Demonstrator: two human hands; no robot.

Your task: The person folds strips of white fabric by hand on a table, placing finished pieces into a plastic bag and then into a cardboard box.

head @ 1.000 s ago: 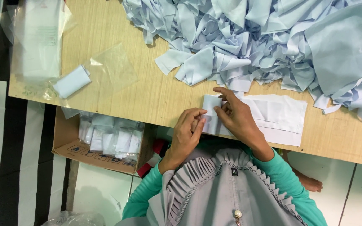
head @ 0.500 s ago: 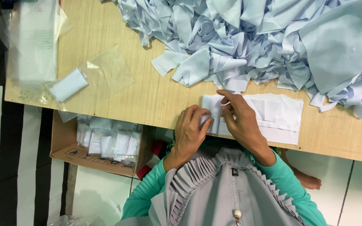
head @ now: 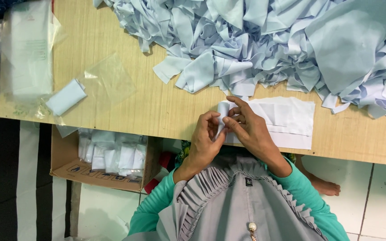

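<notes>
At the worktop's [head: 157,107] left edge lie clear plastic bags [head: 27,49], one flat bag [head: 108,80] with a folded pale-blue cloth piece [head: 66,97] at its mouth, handy for packing. Below the near edge, a cardboard box [head: 68,163] on the floor holds bagged pieces. At the middle of the near edge, the left hand [head: 204,140] and right hand [head: 246,127] meet, each grip closed on a small folded white strip [head: 222,111], pinched upright between fingertips, likely to hold its fold. Just right lies a flat white cloth stack [head: 287,120]; a heap of pale-blue cloth pieces [head: 282,44] fills the far right.
</notes>
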